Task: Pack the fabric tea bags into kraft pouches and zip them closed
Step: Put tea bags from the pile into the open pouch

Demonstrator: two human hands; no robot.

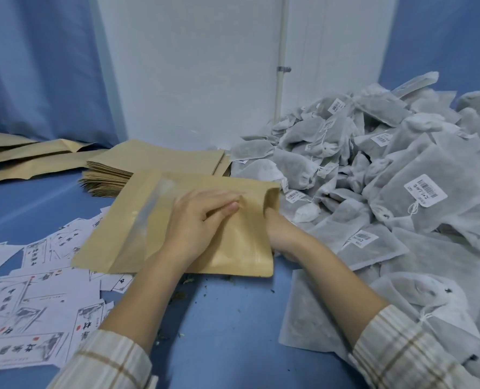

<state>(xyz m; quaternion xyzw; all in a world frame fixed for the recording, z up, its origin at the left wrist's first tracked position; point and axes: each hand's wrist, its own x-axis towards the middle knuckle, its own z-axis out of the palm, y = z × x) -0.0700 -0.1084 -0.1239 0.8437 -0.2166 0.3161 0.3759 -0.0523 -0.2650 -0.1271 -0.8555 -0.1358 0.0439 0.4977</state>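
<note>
A kraft pouch point(233, 248) with a clear window strip lies flat on the blue table, its mouth facing right. My left hand point(199, 220) rests on top of it, fingers flat and pressing the paper down. My right hand point(281, 234) reaches into the pouch mouth; its fingers are hidden inside, so what they hold cannot be seen. A big heap of grey fabric tea bags point(401, 169) with white barcode tags fills the right side, touching the pouch's edge.
A stack of flat kraft pouches point(138, 167) sits behind the working pouch, with more loose ones point(23, 155) at far left. Printed paper labels point(31, 299) are scattered at the near left. Tea crumbs dot the blue table point(227, 318). A white wall stands behind.
</note>
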